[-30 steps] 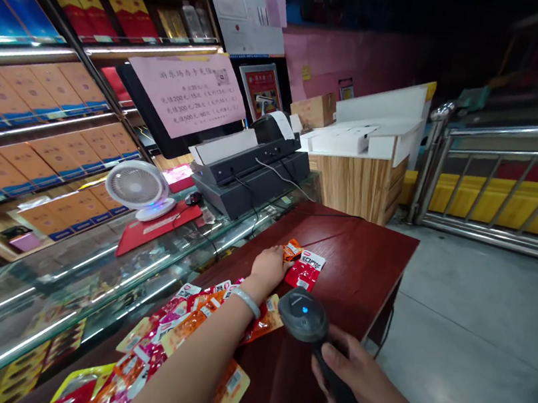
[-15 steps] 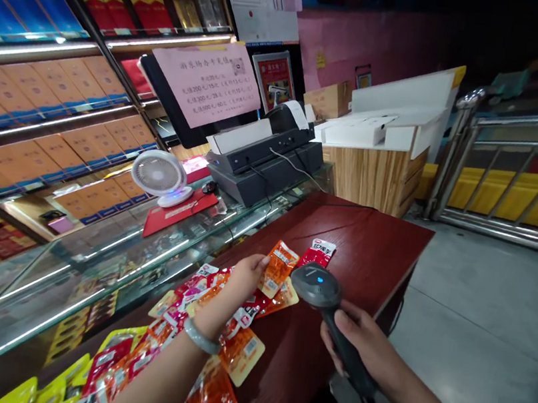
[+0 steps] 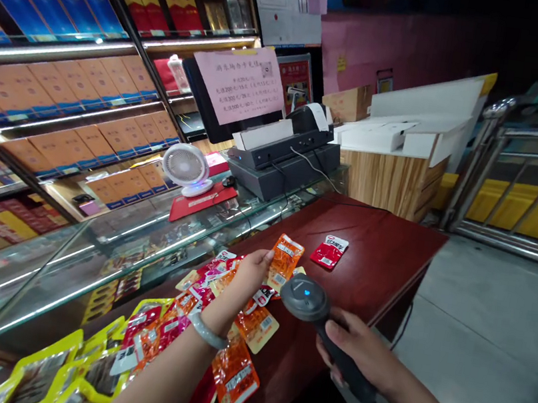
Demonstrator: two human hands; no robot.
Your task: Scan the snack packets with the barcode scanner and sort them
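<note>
Between the thumb and fingers of my left hand (image 3: 253, 273) is the edge of an orange snack packet (image 3: 286, 258), its barcode facing up. My right hand (image 3: 358, 346) is wrapped round the handle of a dark grey barcode scanner (image 3: 306, 297), whose head, with a blue light on top, points toward that packet. Under and beside my left forearm lies a heap of orange, red and pink snack packets (image 3: 235, 375). Yellow-edged packets (image 3: 42, 366) lie at the lower left. A single red and white packet (image 3: 329, 252) rests apart on the dark red tabletop (image 3: 370, 233).
A glass display counter (image 3: 88, 262) runs along the left, bearing a small white fan (image 3: 185, 165) and a cash drawer (image 3: 281, 170) below a monitor with a pink notice (image 3: 239, 82). Boxed goods fill the shelves behind. A metal railing (image 3: 530, 180) stands at the right.
The view has shifted, moving the scene rightward. The scanner head has moved left and slightly down, nearer the held orange packet. The red and white packet now shows more fully, apart from the scanner.
</note>
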